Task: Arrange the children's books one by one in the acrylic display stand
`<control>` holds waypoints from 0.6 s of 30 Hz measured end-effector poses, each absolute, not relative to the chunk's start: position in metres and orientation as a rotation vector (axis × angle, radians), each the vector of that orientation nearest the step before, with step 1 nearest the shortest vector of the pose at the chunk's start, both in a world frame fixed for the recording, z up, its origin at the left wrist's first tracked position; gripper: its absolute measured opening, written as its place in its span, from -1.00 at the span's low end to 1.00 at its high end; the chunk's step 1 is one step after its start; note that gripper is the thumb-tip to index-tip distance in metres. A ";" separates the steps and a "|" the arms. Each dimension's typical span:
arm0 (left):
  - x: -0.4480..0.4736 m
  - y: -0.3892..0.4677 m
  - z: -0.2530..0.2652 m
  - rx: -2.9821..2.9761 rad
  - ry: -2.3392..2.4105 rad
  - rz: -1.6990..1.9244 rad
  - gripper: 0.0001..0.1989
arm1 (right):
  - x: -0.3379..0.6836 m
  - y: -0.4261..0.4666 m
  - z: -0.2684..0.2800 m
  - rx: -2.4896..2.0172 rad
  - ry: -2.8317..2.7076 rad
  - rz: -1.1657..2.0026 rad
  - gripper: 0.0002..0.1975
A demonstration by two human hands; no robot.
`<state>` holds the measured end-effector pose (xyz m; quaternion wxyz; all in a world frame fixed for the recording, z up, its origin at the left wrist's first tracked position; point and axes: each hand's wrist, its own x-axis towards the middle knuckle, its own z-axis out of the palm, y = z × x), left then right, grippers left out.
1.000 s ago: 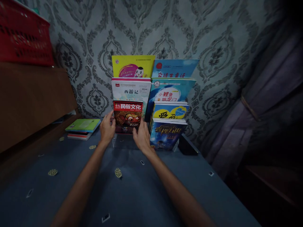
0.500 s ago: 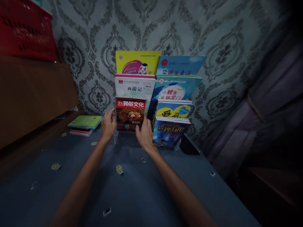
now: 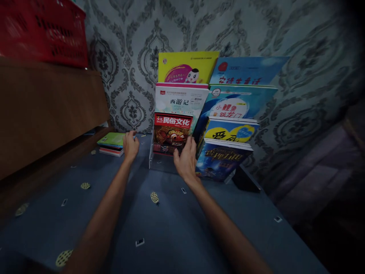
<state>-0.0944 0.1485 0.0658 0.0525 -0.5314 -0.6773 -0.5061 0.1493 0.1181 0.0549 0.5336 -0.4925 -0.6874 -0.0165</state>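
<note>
In the head view, a red-topped book with a mask on its cover (image 3: 172, 133) stands in the front left slot of a clear book stand (image 3: 151, 160). My right hand (image 3: 186, 158) is at its lower right edge, thumb apart from the fingers, seeming to touch the cover lightly. To the left, my left hand (image 3: 131, 146) reaches to the right end of a small flat stack of books with a green one on top (image 3: 111, 139). Its fingers are loosely bent, with nothing seen in them; whether they touch the stack I cannot tell.
Behind the red book stand a white book (image 3: 182, 97) and a yellow one (image 3: 188, 62). Several blue books (image 3: 225, 160) fill the right column. A dark flat object (image 3: 245, 180) lies beside the stand. A wooden cabinet (image 3: 51, 114) with a red basket (image 3: 59, 36) borders the left.
My left hand has left the red book's left side and moved left to the small stack. My right hand stays by the red book. The view has turned left.
</note>
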 end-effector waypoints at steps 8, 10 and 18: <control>-0.129 0.127 0.026 -1.570 -2.419 -1.050 -0.35 | 0.119 0.059 0.047 -0.818 -1.867 -0.160 -0.42; -0.135 0.126 0.019 -1.590 -2.471 -0.956 -0.32 | 0.109 0.039 0.027 -0.691 -2.046 -0.075 -0.46; -0.152 0.137 0.017 -1.577 -2.503 -0.703 -0.38 | 0.120 -0.006 -0.018 -0.544 -2.499 0.203 -0.63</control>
